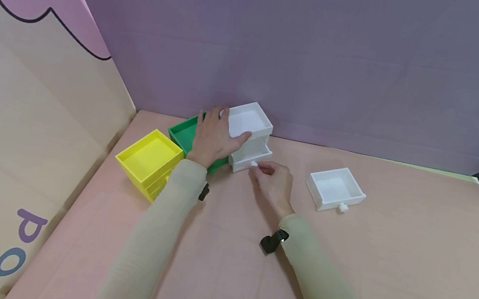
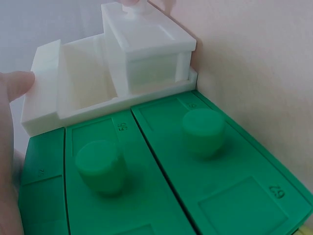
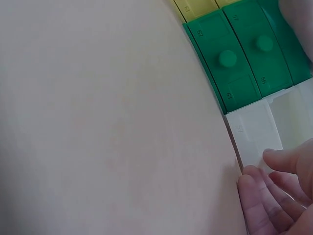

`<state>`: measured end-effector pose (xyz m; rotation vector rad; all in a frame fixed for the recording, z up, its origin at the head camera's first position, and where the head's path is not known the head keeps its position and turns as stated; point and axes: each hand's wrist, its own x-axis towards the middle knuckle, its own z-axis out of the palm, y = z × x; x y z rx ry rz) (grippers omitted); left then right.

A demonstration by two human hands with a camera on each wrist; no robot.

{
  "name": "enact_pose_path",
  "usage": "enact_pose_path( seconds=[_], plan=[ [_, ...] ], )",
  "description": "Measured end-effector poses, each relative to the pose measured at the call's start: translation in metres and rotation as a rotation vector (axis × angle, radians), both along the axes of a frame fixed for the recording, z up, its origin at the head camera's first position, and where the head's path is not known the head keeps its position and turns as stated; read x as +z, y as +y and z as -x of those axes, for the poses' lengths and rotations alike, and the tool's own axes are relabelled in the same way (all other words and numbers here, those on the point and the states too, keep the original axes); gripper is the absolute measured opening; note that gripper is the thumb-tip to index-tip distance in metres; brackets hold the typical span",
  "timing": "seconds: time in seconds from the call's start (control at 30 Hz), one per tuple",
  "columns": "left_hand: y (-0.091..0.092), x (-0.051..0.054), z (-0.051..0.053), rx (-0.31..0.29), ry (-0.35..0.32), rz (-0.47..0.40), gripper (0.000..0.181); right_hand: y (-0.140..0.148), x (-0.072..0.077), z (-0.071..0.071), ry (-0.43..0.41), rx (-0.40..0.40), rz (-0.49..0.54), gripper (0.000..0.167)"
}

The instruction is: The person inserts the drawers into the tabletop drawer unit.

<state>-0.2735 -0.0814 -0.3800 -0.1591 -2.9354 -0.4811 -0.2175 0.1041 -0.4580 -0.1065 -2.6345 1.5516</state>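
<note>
A small white cabinet (image 1: 250,120) stands against the green one, with a gap in its upper compartment. Its lower drawer (image 1: 251,156) is partly inserted and juts forward. With thumb and fingers, my right hand (image 1: 277,182) pinches the knob of this drawer (image 2: 146,29). My left hand (image 1: 213,138) rests on the tops of the white and green cabinets, fingers stretched toward the back and thumb on the white one. Two drawers with round knobs front the green cabinet (image 3: 234,63), which the left hand partly hides in the head view.
At the left, a yellow cabinet (image 1: 149,158) adjoins the green one. A second white drawer (image 1: 336,187) with a knob lies apart on the pink tabletop (image 1: 224,268), to the right. A purple-grey panel (image 1: 305,62) rises behind, and a cream panel (image 1: 34,122) bounds the left side.
</note>
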Motion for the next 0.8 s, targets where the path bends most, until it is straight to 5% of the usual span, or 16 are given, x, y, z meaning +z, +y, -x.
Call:
enact_pose_path(
  seconds=[0.8],
  plan=[
    [0.000,-0.002,0.001,-0.002,-0.001,0.004,0.097,-0.013,-0.001,0.015,0.005,-0.032,0.006,0.021]
  ],
)
